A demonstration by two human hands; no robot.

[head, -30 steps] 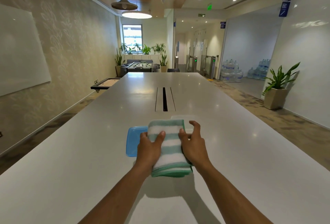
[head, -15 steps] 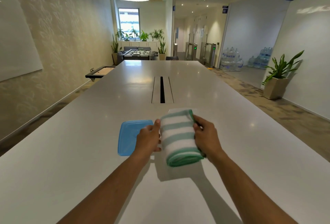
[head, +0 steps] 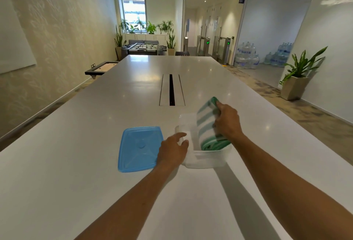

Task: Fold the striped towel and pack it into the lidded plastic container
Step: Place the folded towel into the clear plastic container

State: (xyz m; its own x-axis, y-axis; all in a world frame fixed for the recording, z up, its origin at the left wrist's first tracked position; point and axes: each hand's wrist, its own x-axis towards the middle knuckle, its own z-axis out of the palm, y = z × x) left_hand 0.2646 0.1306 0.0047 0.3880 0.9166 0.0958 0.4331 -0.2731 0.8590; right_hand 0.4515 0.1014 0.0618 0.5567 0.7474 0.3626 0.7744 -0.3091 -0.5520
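Observation:
The folded green-and-white striped towel stands tilted with its near end down inside the clear plastic container. My right hand grips the towel from its right side. My left hand rests with fingers spread against the container's left rim, holding nothing. The blue lid lies flat on the white table, just left of the container, and my left wrist covers its right edge.
A cable slot runs along the table's middle beyond the container. Potted plants, water bottles and a foosball table stand far off around the room.
My left hand let go of the towel and moved to the container's rim. My right hand carried the towel right and tipped it down into the container. The camera tilted down.

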